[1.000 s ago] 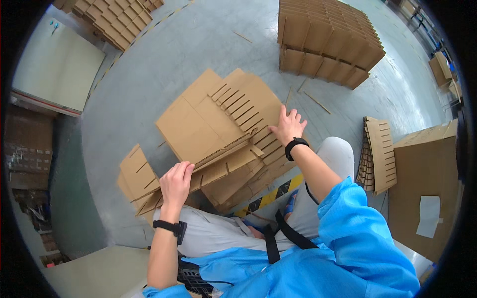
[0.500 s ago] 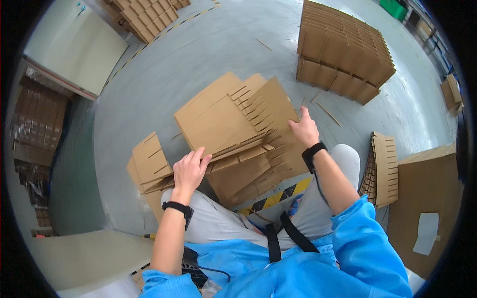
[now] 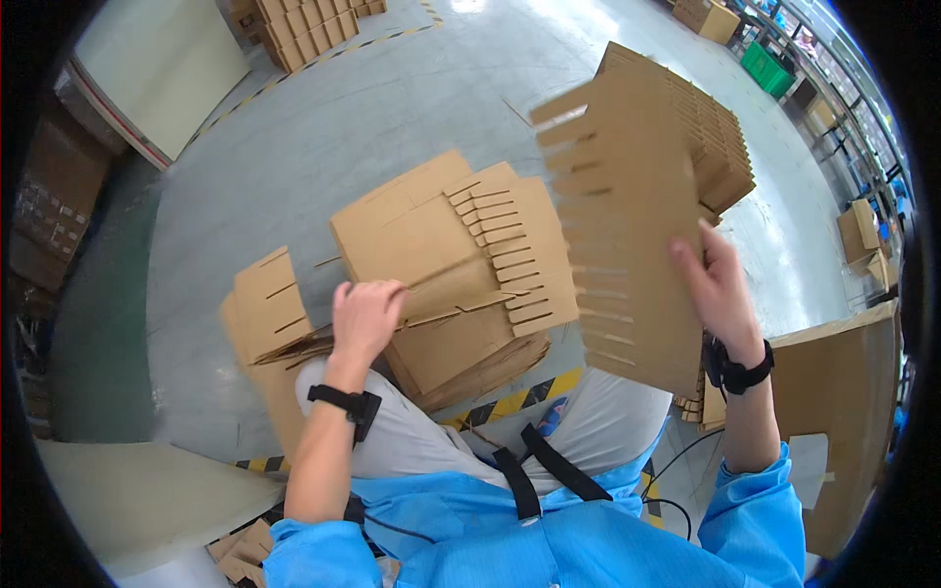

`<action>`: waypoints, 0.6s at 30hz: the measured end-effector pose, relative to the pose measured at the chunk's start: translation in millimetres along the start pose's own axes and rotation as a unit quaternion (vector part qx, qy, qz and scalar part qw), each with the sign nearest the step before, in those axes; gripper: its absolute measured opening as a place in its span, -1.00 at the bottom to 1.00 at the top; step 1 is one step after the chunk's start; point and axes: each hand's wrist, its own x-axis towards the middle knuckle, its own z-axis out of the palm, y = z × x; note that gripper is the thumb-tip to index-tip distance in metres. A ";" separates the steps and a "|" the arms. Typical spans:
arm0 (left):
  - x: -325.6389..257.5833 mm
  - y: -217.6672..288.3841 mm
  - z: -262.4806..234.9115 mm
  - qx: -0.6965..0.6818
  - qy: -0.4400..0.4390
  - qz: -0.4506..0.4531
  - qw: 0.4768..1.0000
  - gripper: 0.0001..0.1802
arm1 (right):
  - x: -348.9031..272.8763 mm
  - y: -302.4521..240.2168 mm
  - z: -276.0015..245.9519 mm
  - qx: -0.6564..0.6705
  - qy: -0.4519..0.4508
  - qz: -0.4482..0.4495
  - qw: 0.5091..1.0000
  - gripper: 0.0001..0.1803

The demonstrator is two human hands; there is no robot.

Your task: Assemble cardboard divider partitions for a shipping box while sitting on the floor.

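Note:
My right hand grips the right edge of a slotted cardboard divider sheet, held up off the pile with its comb-like slots toward the left. My left hand is closed at the top edge of a narrow slotted cardboard divider strip standing on edge in front of me; its fingertips are partly hidden. Beyond it, flat slotted cardboard sheets lie fanned in a pile. More cardboard pieces lean at the left, beside my knee.
Behind the raised sheet stands a stack of assembled cardboard partitions. A large cardboard box is close on my right. More partitions stand far left near a pale panel. A green crate sits by racks at the far right.
My right hand has lifted a slotted divider sheet from the pile, up and to the right. My left hand stays at nearly the same place, its fingers more closed. The view has shifted slightly.

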 end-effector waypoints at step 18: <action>23.5 -53.9 -9.2 -0.009 0.015 -0.109 0.994 -0.78 | 79.7 6.7 81.3 -0.181 -0.237 0.048 0.953 -0.68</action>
